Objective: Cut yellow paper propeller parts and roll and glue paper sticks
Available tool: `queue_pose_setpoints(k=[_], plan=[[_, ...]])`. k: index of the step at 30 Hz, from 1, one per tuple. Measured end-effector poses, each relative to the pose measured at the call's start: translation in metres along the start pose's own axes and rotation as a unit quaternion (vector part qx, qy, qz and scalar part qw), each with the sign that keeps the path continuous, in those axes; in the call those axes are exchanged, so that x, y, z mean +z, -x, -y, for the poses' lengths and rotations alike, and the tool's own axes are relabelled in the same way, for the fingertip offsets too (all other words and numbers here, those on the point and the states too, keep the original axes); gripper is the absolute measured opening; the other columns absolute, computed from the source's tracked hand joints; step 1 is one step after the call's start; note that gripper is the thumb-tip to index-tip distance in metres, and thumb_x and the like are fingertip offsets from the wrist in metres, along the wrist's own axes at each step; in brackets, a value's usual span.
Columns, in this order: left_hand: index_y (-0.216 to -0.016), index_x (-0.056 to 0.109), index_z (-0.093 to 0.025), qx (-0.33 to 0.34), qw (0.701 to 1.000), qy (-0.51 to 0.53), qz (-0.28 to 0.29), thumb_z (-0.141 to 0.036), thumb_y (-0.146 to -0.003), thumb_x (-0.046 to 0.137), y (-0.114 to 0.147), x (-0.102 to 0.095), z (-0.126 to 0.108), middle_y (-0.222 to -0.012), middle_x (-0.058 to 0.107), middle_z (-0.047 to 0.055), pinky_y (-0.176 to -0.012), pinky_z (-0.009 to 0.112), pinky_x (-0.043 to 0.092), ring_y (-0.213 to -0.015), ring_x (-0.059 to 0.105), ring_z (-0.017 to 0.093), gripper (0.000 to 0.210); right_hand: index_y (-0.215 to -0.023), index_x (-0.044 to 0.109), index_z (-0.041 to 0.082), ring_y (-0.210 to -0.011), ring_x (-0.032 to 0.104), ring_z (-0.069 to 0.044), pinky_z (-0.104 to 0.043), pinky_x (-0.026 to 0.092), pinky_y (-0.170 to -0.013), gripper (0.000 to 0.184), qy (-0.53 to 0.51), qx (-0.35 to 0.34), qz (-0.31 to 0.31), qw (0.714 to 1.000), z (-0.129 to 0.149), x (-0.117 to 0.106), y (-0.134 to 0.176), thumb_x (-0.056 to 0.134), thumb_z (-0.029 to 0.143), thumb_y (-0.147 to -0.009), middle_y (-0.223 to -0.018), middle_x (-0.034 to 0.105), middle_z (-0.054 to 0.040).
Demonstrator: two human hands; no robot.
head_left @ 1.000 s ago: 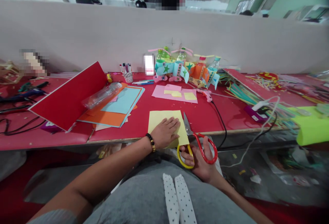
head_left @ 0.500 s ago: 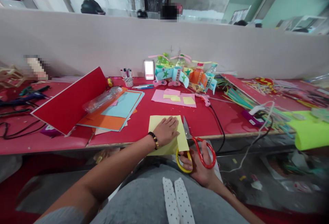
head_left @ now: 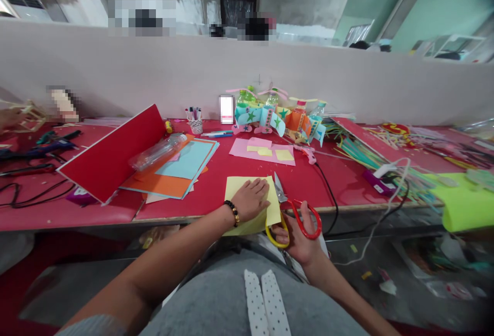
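My left hand (head_left: 250,199) lies flat on a pale yellow sheet of paper (head_left: 233,186) at the table's front edge, fingers stretched forward. A bracelet of black and gold beads circles that wrist. My right hand (head_left: 301,246) grips a pair of scissors (head_left: 317,225) with one red and one yellow handle loop. The scissors' blades point forward beside the sheet's right edge, and part of the yellow loop is behind the paper. A strip of the sheet along its right side looks folded over; its lower end hangs past the table edge near my right fingers.
A pink glue gun (head_left: 306,153) with a black cord lies beyond the scissors, beside pink paper (head_left: 241,149). Orange and blue sheets (head_left: 181,158) lie left, near a red board (head_left: 119,156). Decorated bottles (head_left: 266,115), a pen cup (head_left: 195,124) and a phone (head_left: 227,109) stand behind.
My view has tilted slightly upward, so a green exit sign now shows at the top. Both hands, the paper and the scissors keep nearly the same places on the table.
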State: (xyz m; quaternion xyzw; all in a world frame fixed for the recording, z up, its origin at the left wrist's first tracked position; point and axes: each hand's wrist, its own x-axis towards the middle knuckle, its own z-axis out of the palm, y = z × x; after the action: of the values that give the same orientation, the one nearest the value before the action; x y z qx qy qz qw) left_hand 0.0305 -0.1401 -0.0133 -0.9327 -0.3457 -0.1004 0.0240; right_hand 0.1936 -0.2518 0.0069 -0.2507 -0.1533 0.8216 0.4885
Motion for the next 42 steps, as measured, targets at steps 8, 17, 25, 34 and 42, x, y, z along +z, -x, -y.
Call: queue_pose_setpoints(k=[8, 17, 25, 34, 42], plan=[[-0.140, 0.031, -0.015, 0.003, 1.000, -0.005, 0.004, -0.047, -0.094, 0.023, 0.001, -0.003, -0.001, -0.146, 0.035, 0.010, -0.109, 0.041, 0.025, -0.135, 0.028, 0.021, 0.056, -0.082, 0.063, 0.018, -0.050, 0.027, -0.010, -0.023, 0.023, -0.041, 0.073, 0.061, -0.020, -0.017, 0.998, 0.004, -0.003, -0.002, 0.025, 0.080, -0.076, -0.062, 0.040, -0.0003], [-0.141, 0.030, -0.016, 0.021, 1.000, 0.001, 0.003, -0.048, -0.094, 0.023, 0.012, -0.005, -0.006, -0.146, 0.034, 0.009, -0.109, 0.041, 0.024, -0.136, 0.028, 0.021, 0.058, -0.070, 0.056, 0.021, -0.048, 0.022, -0.008, -0.021, 0.020, -0.042, 0.064, 0.023, 0.007, -0.045, 0.999, -0.004, 0.004, 0.003, 0.030, 0.079, -0.076, -0.059, 0.038, 0.0011], [-0.141, 0.030, -0.016, 0.023, 1.000, 0.001, 0.006, -0.047, -0.093, 0.028, 0.013, -0.007, -0.007, -0.146, 0.034, 0.009, -0.109, 0.041, 0.025, -0.136, 0.027, 0.021, 0.057, -0.072, 0.057, 0.020, -0.044, 0.022, -0.006, -0.019, 0.020, -0.038, 0.048, 0.002, -0.012, -0.065, 0.998, -0.007, -0.002, 0.000, 0.045, 0.064, -0.082, -0.057, 0.039, 0.0029], [-0.140, 0.031, -0.017, 0.027, 1.000, 0.002, 0.004, -0.052, -0.092, 0.027, 0.015, -0.008, -0.004, -0.146, 0.035, 0.010, -0.109, 0.040, 0.024, -0.136, 0.027, 0.021, 0.060, -0.072, 0.054, 0.017, -0.038, 0.029, -0.004, -0.017, 0.026, -0.034, 0.046, 0.174, -0.046, -0.127, 0.975, 0.005, -0.015, 0.010, 0.052, 0.062, -0.078, -0.054, 0.042, 0.0041], [-0.140, 0.032, -0.016, 0.011, 0.999, 0.029, 0.038, -0.071, -0.080, 0.033, 0.017, -0.016, 0.048, -0.146, 0.033, 0.014, -0.109, 0.042, 0.024, -0.136, 0.027, 0.025, 0.082, -0.086, 0.064, 0.020, -0.072, 0.062, -0.022, -0.031, 0.046, -0.065, 0.028, 0.676, -0.171, -0.237, 0.676, 0.069, -0.046, 0.033, 0.073, 0.034, -0.064, -0.075, 0.067, -0.0031]])
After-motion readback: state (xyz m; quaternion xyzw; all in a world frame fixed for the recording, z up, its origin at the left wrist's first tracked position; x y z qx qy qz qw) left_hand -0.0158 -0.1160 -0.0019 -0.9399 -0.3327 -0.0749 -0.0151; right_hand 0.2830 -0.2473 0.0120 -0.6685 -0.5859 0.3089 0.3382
